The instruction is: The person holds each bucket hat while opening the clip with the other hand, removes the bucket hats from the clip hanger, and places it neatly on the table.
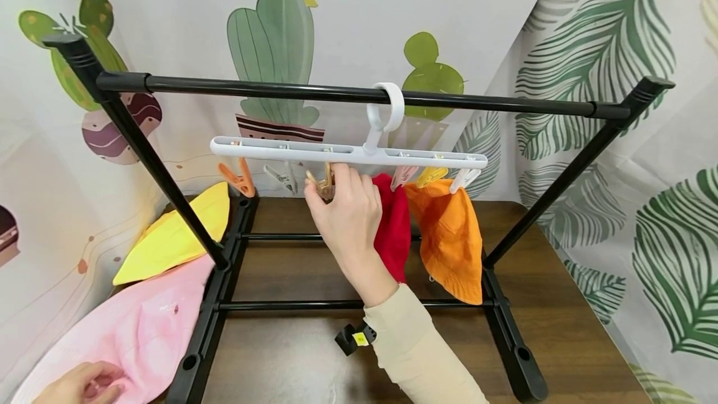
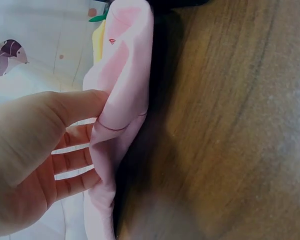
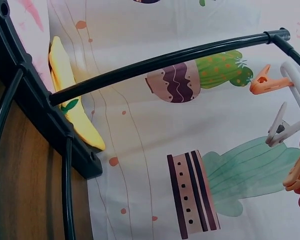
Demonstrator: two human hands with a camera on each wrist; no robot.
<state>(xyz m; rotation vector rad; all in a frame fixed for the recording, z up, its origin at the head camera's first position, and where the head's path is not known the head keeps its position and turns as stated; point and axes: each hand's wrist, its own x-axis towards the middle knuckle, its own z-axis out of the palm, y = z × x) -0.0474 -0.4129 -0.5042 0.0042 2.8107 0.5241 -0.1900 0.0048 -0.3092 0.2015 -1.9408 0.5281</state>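
Observation:
My left hand (image 1: 84,384) pinches the edge of a pink bucket hat (image 1: 151,323) at the lower left. In the left wrist view its thumb lies on the near side of the pink fabric (image 2: 122,90), its fingers on the far side. My right hand (image 1: 350,220) grips a tan clip (image 1: 324,184) under a white clip hanger (image 1: 336,153), which hooks over the black rack's top bar (image 1: 269,88). Right of that hand hang a red hat (image 1: 392,223), partly hidden by it, and an orange bucket hat (image 1: 451,239).
A yellow hat (image 1: 174,235) lies behind the pink one, left of the rack. On the hanger, an orange clip (image 1: 240,178) and a white clip (image 1: 285,177) hang without cloth. The rack's side posts and lower bars (image 1: 291,306) surround the right arm on the wooden table (image 1: 280,354).

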